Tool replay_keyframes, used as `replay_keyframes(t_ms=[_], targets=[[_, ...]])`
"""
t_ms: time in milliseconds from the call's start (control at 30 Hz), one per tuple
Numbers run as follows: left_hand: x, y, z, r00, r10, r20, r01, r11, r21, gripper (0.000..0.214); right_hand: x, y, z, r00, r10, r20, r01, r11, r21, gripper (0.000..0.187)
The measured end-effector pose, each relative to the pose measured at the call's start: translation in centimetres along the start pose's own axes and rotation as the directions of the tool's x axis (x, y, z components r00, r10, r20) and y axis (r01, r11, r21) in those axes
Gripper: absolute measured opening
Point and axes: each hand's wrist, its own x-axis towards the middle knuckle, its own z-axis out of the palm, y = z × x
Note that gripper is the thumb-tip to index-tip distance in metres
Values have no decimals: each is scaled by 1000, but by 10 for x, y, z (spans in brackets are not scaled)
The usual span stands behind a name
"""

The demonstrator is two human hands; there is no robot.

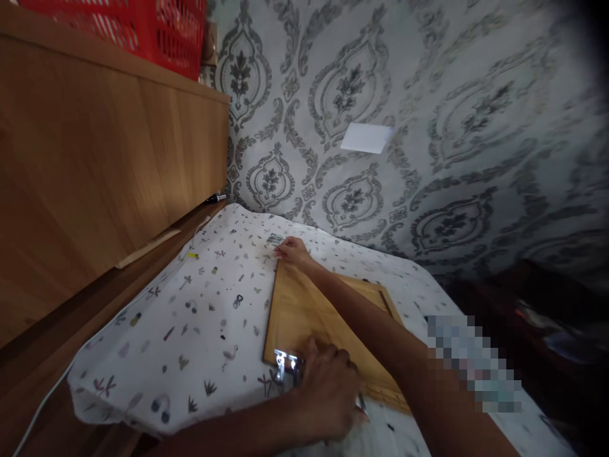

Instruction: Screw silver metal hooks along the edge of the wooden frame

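A light wooden cabinet door [297, 304] with a framed panel lies on a white sheet [204, 324] printed with small plants and birds. My left hand [328, 387] is curled over the near edge of the door. Beside its fingers is a shiny metal hinge [280, 362] at the door's near left corner. A bit of metal [361, 405] shows at the hand's other side; what the fingers grip is hidden. Past the door's far left corner, my right hand [292, 249] reaches down with fingertips pinched, next to a small greyish item [275, 239] on the sheet.
A tall wooden cabinet [114, 152] stands at the left, bearing a red plastic basket [176, 38]. Patterned wallpaper [295, 139] with a white rectangle [366, 138] rises behind. A white cable [52, 390] runs along the sheet's left edge. Dark items [523, 304] lie at the right.
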Motion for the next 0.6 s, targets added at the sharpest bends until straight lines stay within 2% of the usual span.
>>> replay_keyframes(t_ms=[133, 233, 433, 600], targets=[[-7, 5, -12, 1000, -5, 12, 6, 1000, -4, 33, -25, 7, -27, 1000, 22, 0, -22, 996, 89, 38], [-9, 10, -21, 998, -41, 41, 41, 999, 13, 33, -55, 15, -47, 999, 37, -4, -36, 993, 110, 37], [-10, 13, -26, 997, -60, 49, 58, 997, 45, 37, -138, 35, -84, 1000, 22, -14, -20, 987, 158, 23], [-12, 13, -30, 999, -43, 15, 42, 996, 77, 36, -207, 35, -108, 995, -33, -91, 54, 969, 240, 34]])
